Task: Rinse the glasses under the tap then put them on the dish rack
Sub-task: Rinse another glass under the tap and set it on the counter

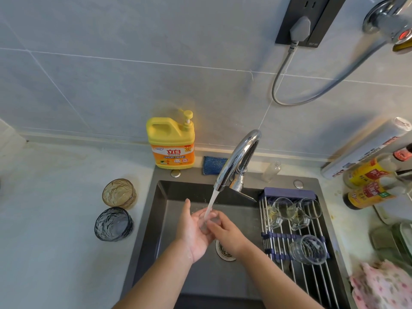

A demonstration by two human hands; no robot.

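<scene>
Water runs from the chrome tap (237,161) into the dark sink (160,197). Under the stream I hold a small clear glass (206,220); my left hand (192,230) cups it from the left and my right hand (225,231) grips it from the right. On the counter left of the sink stand an amber glass (119,192) and a dark blue-grey glass (113,224). The dish rack (312,279) spans the sink's right side and carries several clear glasses: two small handled ones (289,212) at the back and a textured tumbler (308,249) lying on its side.
A yellow dish soap bottle (170,143) and a blue sponge (213,165) sit behind the sink. Sauce bottles (370,186), a foil roll (365,148) and glass containers (399,239) crowd the right counter. A pink cloth (383,286) lies at the front right. The drain (224,249) is under my right wrist.
</scene>
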